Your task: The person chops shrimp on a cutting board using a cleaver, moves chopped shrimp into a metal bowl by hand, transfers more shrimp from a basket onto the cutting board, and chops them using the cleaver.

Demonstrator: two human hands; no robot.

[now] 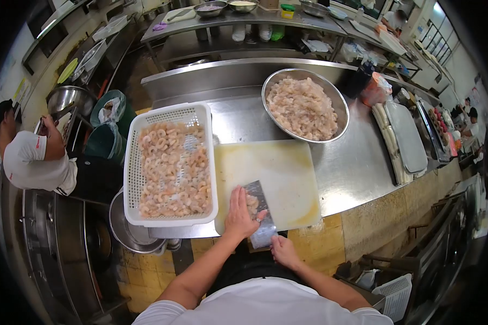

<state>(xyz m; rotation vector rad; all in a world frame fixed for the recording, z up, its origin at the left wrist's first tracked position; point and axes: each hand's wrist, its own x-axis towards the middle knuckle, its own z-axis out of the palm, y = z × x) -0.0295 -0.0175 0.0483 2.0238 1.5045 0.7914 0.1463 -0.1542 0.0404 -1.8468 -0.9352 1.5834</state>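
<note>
A broad cleaver (264, 234) lies tilted over the near edge of the white cutting board (284, 168). My right hand (284, 252) is closed at its near end, and the handle is hidden in the grip. My left hand (241, 214) rests along the blade with fingers stretched out and thumb apart. Beside those fingers a small heap of shrimp meat (252, 205) sits on the blade. Left of the board, a white perforated basket (213, 189) holds many peeled shrimp (173, 173). Behind the board to the right, a steel bowl (346, 116) is heaped with chopped shrimp (303, 105).
The steel table (347, 179) has a raised back edge. Trays (406, 138) and an orange-and-white bag (376, 89) lie at its right. A steel pot (126, 227) stands below the basket. At far left is another person (38, 162), near green bins (104, 140).
</note>
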